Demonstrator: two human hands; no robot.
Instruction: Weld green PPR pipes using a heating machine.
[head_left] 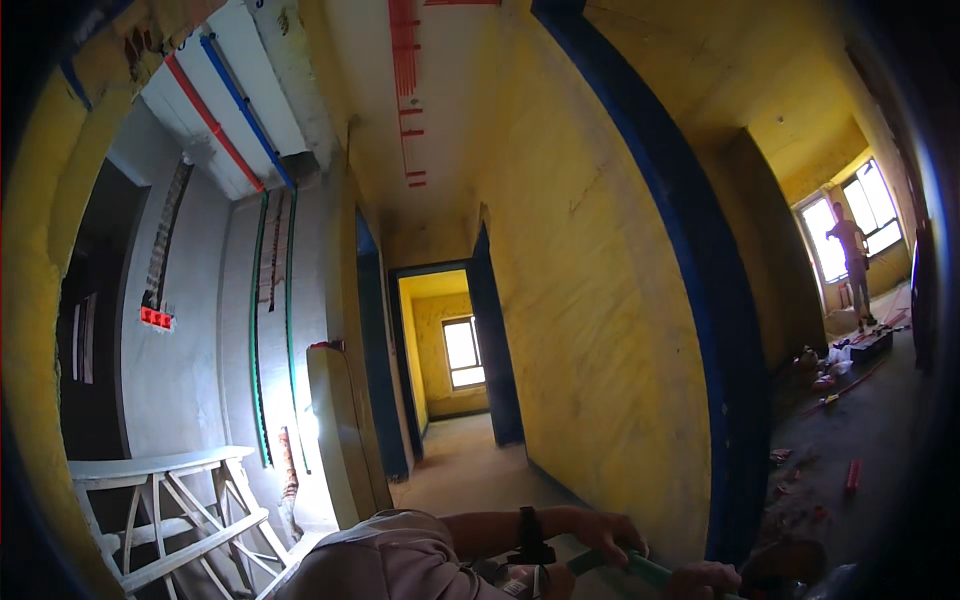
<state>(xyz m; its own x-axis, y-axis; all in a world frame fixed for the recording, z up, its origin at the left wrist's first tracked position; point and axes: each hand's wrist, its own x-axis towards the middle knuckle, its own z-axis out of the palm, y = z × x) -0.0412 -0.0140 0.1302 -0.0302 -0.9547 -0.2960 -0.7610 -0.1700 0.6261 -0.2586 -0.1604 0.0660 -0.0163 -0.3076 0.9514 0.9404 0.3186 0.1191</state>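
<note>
A green pipe (648, 569) runs along the bottom edge of the picture. My left hand (608, 534), with a dark watch on its wrist, closes around the pipe from above. My right hand (706, 578) grips the same pipe a little further right, partly cut off by the frame. My grey sleeve (385, 556) fills the lower middle. A small object (520, 580) below the left wrist is too dark to identify.
A yellow-walled hallway leads to a doorway (450, 350) with a window. A white wooden trestle (170, 505) stands lower left, next to a leaning pale board (340, 440). Another person (852, 262) stands by a window far right, with scattered items (835, 365) on the floor.
</note>
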